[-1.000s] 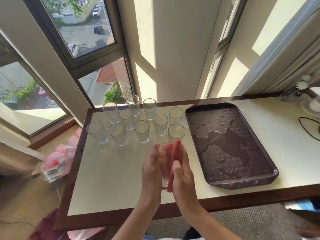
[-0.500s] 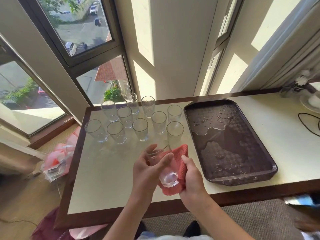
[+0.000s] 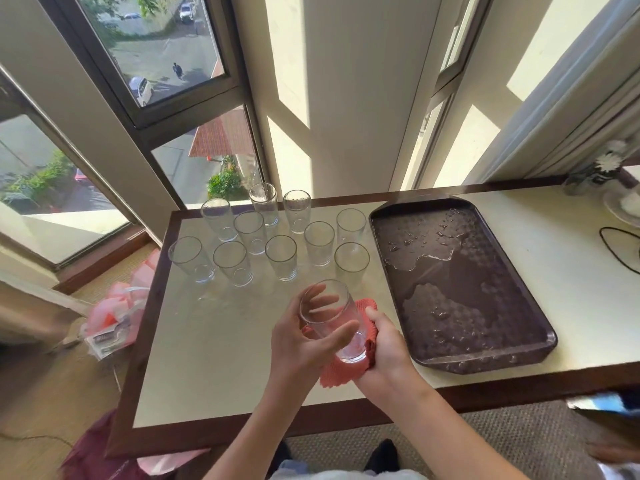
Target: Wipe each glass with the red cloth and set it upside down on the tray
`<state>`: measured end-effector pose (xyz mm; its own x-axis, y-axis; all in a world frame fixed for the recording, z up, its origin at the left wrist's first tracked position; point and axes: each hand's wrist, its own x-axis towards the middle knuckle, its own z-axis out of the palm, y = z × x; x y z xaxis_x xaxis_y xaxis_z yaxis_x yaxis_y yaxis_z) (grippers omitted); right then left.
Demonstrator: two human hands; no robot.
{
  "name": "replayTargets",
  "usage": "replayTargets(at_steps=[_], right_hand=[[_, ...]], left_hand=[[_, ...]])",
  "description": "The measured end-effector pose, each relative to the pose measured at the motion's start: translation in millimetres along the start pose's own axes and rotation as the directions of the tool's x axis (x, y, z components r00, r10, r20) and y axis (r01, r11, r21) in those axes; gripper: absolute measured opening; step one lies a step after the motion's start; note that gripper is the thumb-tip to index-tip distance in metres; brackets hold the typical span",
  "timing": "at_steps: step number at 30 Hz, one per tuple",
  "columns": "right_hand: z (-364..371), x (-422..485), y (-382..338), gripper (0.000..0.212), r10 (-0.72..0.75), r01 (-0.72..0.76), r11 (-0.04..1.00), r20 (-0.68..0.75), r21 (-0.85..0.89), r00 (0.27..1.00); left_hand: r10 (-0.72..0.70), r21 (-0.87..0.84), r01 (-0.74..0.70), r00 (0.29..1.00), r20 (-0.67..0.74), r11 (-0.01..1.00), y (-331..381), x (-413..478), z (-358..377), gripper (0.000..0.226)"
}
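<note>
Print on the pink packets (image 3: 114,317) on the floor left of the table is too blurred to read. Left hand (image 3: 298,344) curls round the upper part of a tilted glass (image 3: 332,320), mouth up, while right hand (image 3: 388,344) clasps the red cloth (image 3: 341,374) against its base, above the table's near edge just left of the tray (image 3: 485,306). Ten more glasses (image 3: 281,256) stand upright in a cluster on the far left of the white, dark-framed table (image 3: 214,341); the brown tray lies beside them with water pooled on it, a black cable (image 3: 616,247) sits far right, and windows run behind.
</note>
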<state>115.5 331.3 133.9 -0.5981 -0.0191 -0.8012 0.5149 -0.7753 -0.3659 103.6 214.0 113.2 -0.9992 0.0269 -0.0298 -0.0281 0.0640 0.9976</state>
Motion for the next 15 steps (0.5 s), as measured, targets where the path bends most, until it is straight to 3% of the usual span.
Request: replayTargets(at_steps=[4, 9, 12, 15], right_hand=[[-2, 2, 2, 0.041, -0.063, 0.067, 0.993, 0.04, -0.094, 0.997], [-8, 5, 7, 0.035, -0.134, 0.153, 0.972, 0.111, -0.176, 0.985], [-11, 5, 1, 0.037, -0.168, 0.199, 0.957, 0.157, -0.211, 0.973], [-9, 2, -5, 0.039, -0.251, 0.325, 0.888, 0.249, -0.325, 0.935]], left_hand=[[-0.01, -0.055, 0.009, 1.0, -0.019, 0.998, -5, 4, 1, 0.083], [-0.024, -0.029, 0.024, 1.0, 0.003, 0.999, -14, 9, -4, 0.076], [0.055, 0.186, -0.059, 0.998, 0.028, 0.981, -19, 12, -12, 0.074], [0.141, 0.404, -0.169, 0.985, 0.099, 0.899, -25, 13, -18, 0.078]])
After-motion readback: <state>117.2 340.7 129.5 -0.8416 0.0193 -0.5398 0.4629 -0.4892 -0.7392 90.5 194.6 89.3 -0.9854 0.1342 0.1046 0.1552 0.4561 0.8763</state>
